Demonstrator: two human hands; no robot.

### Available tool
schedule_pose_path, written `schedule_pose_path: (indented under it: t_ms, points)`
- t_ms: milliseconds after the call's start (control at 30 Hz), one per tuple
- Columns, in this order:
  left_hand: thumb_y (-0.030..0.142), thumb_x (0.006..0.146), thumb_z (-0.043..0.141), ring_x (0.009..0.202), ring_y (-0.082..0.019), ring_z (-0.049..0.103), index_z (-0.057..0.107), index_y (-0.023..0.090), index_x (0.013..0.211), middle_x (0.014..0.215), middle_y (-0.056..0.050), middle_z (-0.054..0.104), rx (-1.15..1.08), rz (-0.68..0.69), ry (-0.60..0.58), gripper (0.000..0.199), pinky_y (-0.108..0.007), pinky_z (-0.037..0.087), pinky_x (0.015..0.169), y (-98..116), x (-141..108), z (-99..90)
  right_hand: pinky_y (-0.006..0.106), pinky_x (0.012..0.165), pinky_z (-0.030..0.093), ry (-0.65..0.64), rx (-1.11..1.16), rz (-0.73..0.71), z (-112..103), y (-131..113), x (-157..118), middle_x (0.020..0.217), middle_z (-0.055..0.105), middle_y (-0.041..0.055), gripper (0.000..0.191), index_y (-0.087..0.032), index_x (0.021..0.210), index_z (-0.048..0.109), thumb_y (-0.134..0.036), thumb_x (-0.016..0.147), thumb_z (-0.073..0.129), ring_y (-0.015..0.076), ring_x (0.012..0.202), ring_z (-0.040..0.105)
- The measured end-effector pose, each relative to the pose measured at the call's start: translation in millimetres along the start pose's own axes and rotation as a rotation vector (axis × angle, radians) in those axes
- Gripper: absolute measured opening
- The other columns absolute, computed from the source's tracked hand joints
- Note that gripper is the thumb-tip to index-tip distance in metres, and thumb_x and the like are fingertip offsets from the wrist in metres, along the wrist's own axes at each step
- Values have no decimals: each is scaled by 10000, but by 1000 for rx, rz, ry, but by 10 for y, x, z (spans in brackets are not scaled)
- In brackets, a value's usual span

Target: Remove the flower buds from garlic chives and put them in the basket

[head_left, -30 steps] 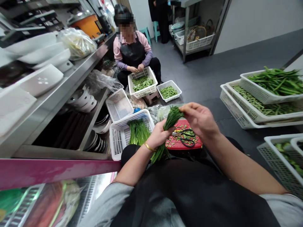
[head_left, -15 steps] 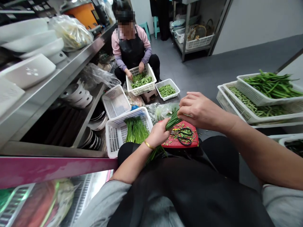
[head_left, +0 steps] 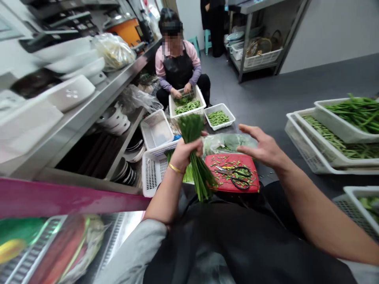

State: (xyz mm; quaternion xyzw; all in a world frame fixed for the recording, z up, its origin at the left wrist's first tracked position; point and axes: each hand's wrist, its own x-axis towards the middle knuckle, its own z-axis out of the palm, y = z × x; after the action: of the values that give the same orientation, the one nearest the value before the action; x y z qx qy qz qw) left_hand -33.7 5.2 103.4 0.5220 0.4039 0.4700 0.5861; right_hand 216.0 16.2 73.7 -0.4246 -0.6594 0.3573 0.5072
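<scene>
My left hand (head_left: pixel 187 153) is wrapped round a bunch of green garlic chives (head_left: pixel 202 177), held roughly upright above my lap. One end of the bunch fans out over the hand, the other spreads below it. My right hand (head_left: pixel 262 146) is held out to the right with its fingers apart and nothing in it. Below it lies a red stool top (head_left: pixel 217 160) strewn with green trimmings. Black-handled scissors (head_left: pixel 240 177) rest on that red top. Behind my left hand a white basket (head_left: pixel 150 173) is partly hidden, with more chives in it.
A person (head_left: pixel 179 65) sits opposite, both hands in a basket of green beans (head_left: pixel 188 106). A smaller basket of beans (head_left: pixel 218 117) stands beside it. Stacked bean baskets (head_left: pixel 314 165) are at right. A steel shelf (head_left: pixel 118 75) with white dishes runs along the left.
My left hand has raised the chives and turned them upright. My right hand has come off the bunch, moved right and opened. The view has shifted slightly.
</scene>
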Motion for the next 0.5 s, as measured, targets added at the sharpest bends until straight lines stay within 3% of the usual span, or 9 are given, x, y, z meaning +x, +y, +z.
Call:
schedule_pose_path:
  t_ms: [67, 167, 233, 333, 400, 500]
  points:
    - [349, 811, 631, 398, -49, 351, 605, 164, 926, 528, 73, 384, -179, 4, 85, 219, -202, 371, 445, 215, 60, -127, 519, 1063, 381, -144, 61, 65, 108, 97, 45, 1288, 592, 124, 706, -210, 1222, 597, -557, 631, 766, 302, 1204, 547]
    - [345, 906, 538, 403, -43, 381, 598, 183, 898, 550, 65, 365, -205, 23, 210, 173, -190, 409, 459, 389, 167, -161, 488, 1097, 356, -286, 383, 100, 440, 68, 192, 1277, 608, 121, 707, -193, 1249, 568, -688, 745, 588, 268, 1235, 538]
    - [333, 926, 514, 413, -39, 403, 596, 181, 897, 569, 60, 387, -198, 39, 231, 175, -190, 433, 476, 372, 259, -102, 471, 1061, 406, -460, 575, 175, 716, -4, 275, 1125, 680, 103, 708, -179, 1154, 607, -748, 740, 529, 254, 1139, 606]
    - [318, 887, 581, 430, -36, 443, 588, 163, 856, 584, 61, 438, -211, 64, 308, 158, -191, 460, 499, 191, 431, -20, 451, 858, 549, -718, 776, 405, 1077, -20, 270, 895, 710, 84, 661, -171, 1028, 606, -752, 718, 551, 256, 915, 684]
    - [325, 841, 643, 440, -41, 474, 577, 158, 811, 571, 64, 461, -185, 76, 438, 182, -189, 465, 502, 10, 562, -24, 409, 744, 583, -707, 862, 507, 1234, 63, 189, 830, 702, 61, 605, -190, 1040, 560, -692, 707, 620, 235, 806, 693]
    - [313, 830, 653, 428, -43, 481, 563, 165, 781, 531, 76, 465, -130, 83, 610, 180, -176, 448, 482, -258, 752, -99, 338, 657, 583, -589, 861, 566, 1358, 254, 77, 755, 682, 6, 516, -217, 1041, 510, -488, 673, 748, 180, 679, 677]
